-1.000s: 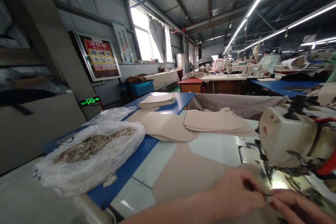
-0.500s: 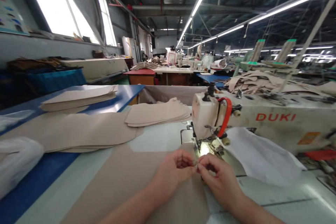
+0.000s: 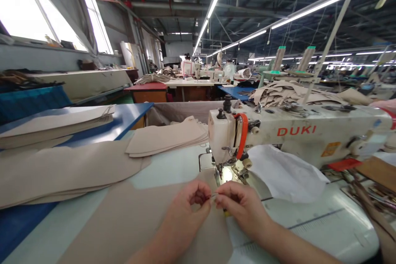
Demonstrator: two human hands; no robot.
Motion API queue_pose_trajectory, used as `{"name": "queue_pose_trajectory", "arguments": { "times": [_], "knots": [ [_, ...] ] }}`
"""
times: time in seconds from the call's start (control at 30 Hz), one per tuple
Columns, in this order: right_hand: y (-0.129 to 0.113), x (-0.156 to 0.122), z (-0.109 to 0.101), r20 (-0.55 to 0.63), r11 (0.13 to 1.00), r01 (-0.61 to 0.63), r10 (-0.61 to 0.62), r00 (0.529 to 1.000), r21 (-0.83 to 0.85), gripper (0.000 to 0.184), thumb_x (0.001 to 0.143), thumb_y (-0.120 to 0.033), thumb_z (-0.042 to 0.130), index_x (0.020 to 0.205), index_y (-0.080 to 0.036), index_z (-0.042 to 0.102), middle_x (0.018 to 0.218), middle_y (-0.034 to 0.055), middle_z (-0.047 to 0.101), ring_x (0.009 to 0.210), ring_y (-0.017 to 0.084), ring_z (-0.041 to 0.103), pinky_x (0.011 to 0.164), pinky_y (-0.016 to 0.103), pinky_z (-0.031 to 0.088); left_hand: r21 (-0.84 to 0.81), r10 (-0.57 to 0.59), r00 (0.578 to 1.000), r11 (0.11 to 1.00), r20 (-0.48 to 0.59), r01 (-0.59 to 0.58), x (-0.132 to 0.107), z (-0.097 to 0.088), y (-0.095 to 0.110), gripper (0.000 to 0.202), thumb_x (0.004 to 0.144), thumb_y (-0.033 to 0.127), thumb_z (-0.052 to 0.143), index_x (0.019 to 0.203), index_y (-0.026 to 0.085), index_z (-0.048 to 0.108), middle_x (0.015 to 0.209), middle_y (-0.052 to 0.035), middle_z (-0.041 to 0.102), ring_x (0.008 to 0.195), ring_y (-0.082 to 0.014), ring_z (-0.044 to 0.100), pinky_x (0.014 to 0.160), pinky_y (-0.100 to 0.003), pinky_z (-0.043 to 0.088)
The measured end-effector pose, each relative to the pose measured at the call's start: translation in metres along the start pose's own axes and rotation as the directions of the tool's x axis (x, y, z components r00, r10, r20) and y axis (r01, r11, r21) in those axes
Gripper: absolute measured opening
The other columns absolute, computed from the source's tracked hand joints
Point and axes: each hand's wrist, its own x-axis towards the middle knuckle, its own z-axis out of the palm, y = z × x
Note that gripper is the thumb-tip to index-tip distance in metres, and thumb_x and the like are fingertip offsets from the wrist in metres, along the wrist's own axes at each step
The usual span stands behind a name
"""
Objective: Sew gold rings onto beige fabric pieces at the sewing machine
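My left hand (image 3: 187,208) and my right hand (image 3: 241,206) meet just in front of the sewing machine's needle area, fingertips pinched and almost touching. Between them is a tiny thin piece, too small to make out. Below lies a large beige panel (image 3: 123,210), flat on the machine bed, with one end reaching up beside the presser foot. The white sewing machine (image 3: 256,130), marked DUKI with an orange-red strap on its head, stands just beyond my hands. Its small lamp (image 3: 227,174) lights the needle plate.
Stacks of beige panels lie at the left (image 3: 71,169) and behind the bed (image 3: 168,138). A white cloth (image 3: 287,175) rests under the machine arm. A blue table (image 3: 133,115) stands left. Thread cones (image 3: 306,58) rise at the back right, and a person (image 3: 187,66) is far off.
The view has turned to the right, so the machine and panels sit further left in the picture. Both hands keep their fingertips pinched together over the beige panel.
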Motion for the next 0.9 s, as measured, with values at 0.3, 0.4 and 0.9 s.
{"name": "queue_pose_trajectory", "arguments": {
  "times": [0.3,0.4,0.9],
  "knots": [
    [-0.001,0.002,0.001,-0.018,0.994,-0.067,0.069,0.997,0.092,0.012,0.076,-0.029,0.064,0.074,-0.018,0.065,0.062,-0.0012,0.063,0.059,0.011,0.057,0.058,0.020,0.043,0.150,-0.026,0.992,0.989,0.122,0.007,0.001,-0.004,0.002,0.019,0.081,0.033,0.053,0.077,0.022,0.068,0.075,0.0005,0.069,0.071,-0.0167,0.062,0.070,-0.026,0.048],
    [-0.001,0.002,0.001,-0.026,0.995,-0.057,0.059,0.998,0.076,0.011,0.075,-0.029,0.064,0.074,-0.018,0.066,0.062,-0.0011,0.063,0.059,0.011,0.057,0.057,0.020,0.042,0.196,0.011,0.996,0.980,0.086,-0.028,0.001,-0.006,0.005,0.018,0.080,0.032,0.054,0.079,0.025,0.070,0.077,0.0015,0.070,0.073,-0.0174,0.062,0.068,-0.025,0.047],
    [-0.011,0.000,-0.003,-0.016,0.972,0.019,-0.024,1.000,-0.236,0.014,0.079,-0.021,0.054,0.072,-0.018,0.066,0.062,-0.0017,0.060,0.059,0.011,0.054,0.055,0.019,0.039,0.253,0.029,0.997,0.966,0.069,-0.045,0.000,-0.004,0.003,0.018,0.080,0.028,0.052,0.079,0.024,0.069,0.078,0.0013,0.071,0.075,-0.0180,0.063,0.069,-0.025,0.046]
  ]
}}
